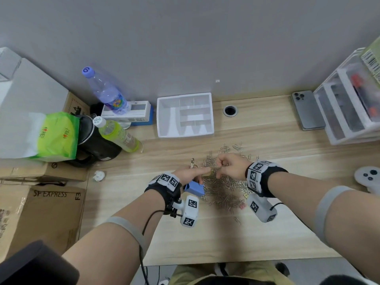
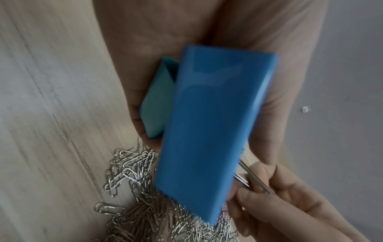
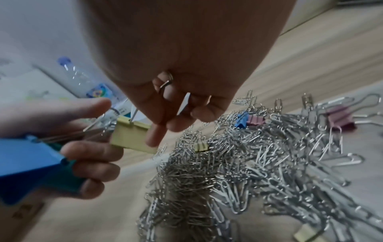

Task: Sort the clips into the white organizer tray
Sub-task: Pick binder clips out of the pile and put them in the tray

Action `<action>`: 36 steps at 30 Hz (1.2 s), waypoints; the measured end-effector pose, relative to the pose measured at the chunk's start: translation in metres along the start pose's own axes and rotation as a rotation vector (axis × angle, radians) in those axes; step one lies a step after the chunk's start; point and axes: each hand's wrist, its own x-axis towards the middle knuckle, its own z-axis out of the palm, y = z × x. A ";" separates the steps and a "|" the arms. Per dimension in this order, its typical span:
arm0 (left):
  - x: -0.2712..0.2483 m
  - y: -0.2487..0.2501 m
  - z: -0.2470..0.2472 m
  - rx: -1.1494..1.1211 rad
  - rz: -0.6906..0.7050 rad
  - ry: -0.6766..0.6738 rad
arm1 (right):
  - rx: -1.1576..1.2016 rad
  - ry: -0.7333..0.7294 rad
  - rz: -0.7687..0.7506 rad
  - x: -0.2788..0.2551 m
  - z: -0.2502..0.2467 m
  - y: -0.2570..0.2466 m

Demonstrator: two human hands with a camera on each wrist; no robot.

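The white organizer tray (image 1: 164,120) stands at the back of the desk with its compartments bare. A heap of silver paper clips (image 1: 224,188) (image 3: 248,172) lies in front of it. My left hand (image 1: 195,173) grips a large blue binder clip (image 1: 194,188) (image 2: 207,131) and a teal binder clip (image 2: 157,101) by their wire handles. My right hand (image 1: 219,164) (image 3: 165,114) pinches the wire handle of a yellow binder clip (image 3: 132,135), whose body sits right by my left fingers (image 3: 93,147). Both hands hover over the heap's left side.
Small blue (image 3: 241,120), pink (image 3: 256,120), purple (image 3: 339,117) and yellow (image 3: 201,146) binder clips lie among the paper clips. Bottles (image 1: 107,93), a green pack (image 1: 57,136) and boxes crowd the left. A phone (image 1: 308,110), drawer unit (image 1: 349,112) and controller (image 1: 368,177) sit right.
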 end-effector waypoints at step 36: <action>0.019 0.103 -0.055 -0.138 0.192 0.191 | 0.483 0.302 0.059 0.046 -0.099 -0.052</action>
